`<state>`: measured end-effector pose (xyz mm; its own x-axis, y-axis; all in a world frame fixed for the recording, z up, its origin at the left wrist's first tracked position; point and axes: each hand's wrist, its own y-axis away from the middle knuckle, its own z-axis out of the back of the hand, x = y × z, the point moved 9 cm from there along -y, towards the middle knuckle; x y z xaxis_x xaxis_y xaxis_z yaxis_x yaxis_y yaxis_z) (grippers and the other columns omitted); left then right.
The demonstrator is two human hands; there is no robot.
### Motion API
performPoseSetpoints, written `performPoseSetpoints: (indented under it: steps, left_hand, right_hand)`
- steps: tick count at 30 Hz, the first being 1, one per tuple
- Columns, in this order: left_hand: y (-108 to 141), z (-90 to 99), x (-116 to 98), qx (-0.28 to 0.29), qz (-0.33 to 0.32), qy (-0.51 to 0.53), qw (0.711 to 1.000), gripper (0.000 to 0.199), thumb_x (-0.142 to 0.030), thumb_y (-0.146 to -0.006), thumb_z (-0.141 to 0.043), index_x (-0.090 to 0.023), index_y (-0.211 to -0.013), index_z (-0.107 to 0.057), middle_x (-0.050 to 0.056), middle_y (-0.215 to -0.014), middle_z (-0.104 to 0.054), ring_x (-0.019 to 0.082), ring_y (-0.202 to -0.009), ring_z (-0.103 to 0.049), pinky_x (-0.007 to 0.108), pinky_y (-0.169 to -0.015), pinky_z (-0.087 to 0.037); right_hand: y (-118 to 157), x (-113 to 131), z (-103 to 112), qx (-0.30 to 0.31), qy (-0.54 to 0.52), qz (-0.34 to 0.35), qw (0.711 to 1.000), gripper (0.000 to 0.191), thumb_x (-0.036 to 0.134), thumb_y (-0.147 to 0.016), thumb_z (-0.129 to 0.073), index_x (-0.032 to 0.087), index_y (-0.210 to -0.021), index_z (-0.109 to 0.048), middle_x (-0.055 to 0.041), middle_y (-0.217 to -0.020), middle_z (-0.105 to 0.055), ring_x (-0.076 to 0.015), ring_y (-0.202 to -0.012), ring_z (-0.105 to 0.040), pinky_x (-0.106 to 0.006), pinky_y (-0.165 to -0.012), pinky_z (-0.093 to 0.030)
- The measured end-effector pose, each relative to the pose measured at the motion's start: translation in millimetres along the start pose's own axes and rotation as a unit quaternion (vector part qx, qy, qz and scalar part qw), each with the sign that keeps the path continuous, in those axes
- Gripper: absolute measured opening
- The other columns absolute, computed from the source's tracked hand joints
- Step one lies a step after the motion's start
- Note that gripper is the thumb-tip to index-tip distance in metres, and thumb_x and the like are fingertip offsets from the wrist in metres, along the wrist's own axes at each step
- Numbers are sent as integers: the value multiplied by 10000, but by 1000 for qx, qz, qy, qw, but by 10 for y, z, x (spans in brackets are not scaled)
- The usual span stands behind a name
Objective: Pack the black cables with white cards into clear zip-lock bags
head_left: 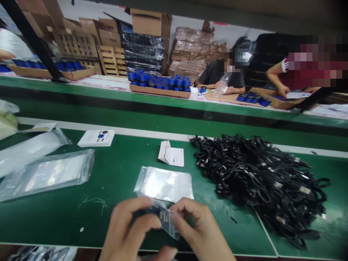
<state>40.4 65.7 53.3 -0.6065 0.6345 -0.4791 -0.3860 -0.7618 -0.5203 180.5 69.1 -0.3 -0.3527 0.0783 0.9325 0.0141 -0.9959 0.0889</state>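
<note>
Low at the front of the table, a small clear zip bag point(172, 227) is held between my two hands. A black cable with a metal USB plug point(163, 216) shows inside it. My left hand point(127, 226) is closed round the bag's left part, fingers curled over the cable. With thumb and forefinger, my right hand point(199, 224) pinches the bag's right edge. Just beyond lies a stack of flat clear bags point(167, 184). Folded white leaflets point(174, 156) stand behind that stack. To the right spreads a big heap of black cables point(252, 174).
Larger plastic packs point(54, 174) lie on the left, near a stack of printed white cards point(96, 138). Across a raised green ledge point(114, 108), cardboard trays hold blue-and-black items point(160, 82). Two people point(223, 74) work at the far right; another is partly visible far left.
</note>
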Motion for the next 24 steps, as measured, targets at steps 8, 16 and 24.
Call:
performPoseSetpoints:
  steps: [8, 16, 24]
  left_hand:
    - [-133, -465, 393, 257, 199, 213, 921, 133, -315, -792, -660, -273, -916, -680, -56, -740, -750, 145, -646, -708, 213, -606, -556]
    - [8, -578, 483, 167, 277, 329, 887, 160, -339, -826, -624, -225, -722, -669, -32, -657, -687, 120, -627, -643, 192, -591, -507]
    - [11, -498, 616, 148, 269, 287, 907, 232, -405, -895, -510, -244, -793, -643, -39, -701, -622, 117, -643, -583, 179, -591, -473]
  right_hand:
    - [-42, 100, 69, 11, -59, 13, 998, 84, 212, -839, -581, 211, -886, -650, 28, -675, -618, -129, -626, -573, -225, -611, -459]
    - [-24, -39, 42, 13, -33, -11, 999, 60, 179, -820, -617, 199, -873, -637, 22, -709, -610, -140, -674, -577, -241, -653, -447]
    - [-58, 4, 40, 5, 51, 21, 998, 144, 236, -906, -501, 199, -785, -569, 17, -731, -584, -135, -680, -543, -232, -631, -393]
